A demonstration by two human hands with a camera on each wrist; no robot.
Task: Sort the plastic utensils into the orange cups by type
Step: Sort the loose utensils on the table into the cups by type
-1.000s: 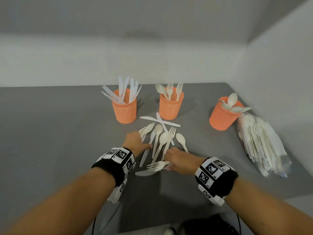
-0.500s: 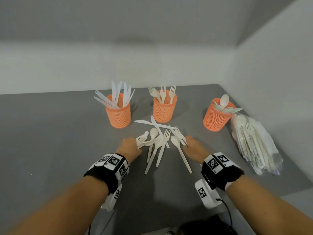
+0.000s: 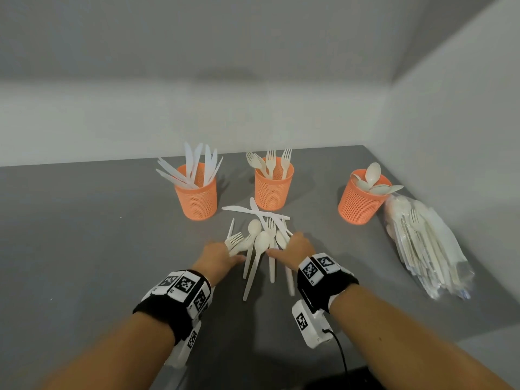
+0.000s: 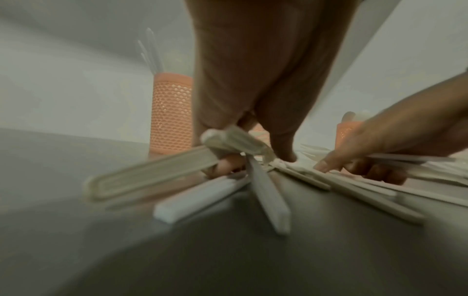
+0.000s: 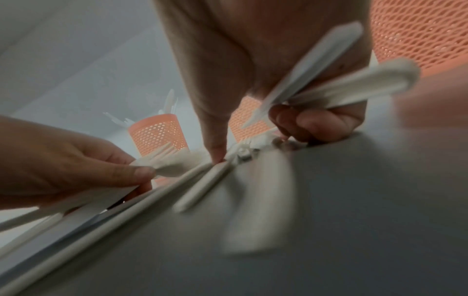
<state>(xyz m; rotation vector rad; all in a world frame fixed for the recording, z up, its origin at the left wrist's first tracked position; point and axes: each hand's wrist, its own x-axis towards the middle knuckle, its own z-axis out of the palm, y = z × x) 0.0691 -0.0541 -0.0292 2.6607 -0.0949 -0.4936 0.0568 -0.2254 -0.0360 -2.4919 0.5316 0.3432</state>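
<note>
Your bench (image 3: 84, 249) is walled at the rear and on the right; bare grey surface lies open to the left and toward you. A clear bag of wrapped cutlery (image 3: 425, 246) lies against the right wall, touching the spoon cup (image 3: 358, 202). The knife cup (image 3: 197, 198) and fork cup (image 3: 273, 190) stand upright at the rear, apart from one another. The loose pile of utensils (image 3: 261, 243), cream-white forks, spoons and knives crossing one another, lies just in front of the fork cup. Your left hand (image 3: 216, 258) is grasping a fork and other handles from the pile's left edge. Your right hand (image 3: 295, 249) is clenched round several handles at the pile's right edge, thumb extended onto the pile
</note>
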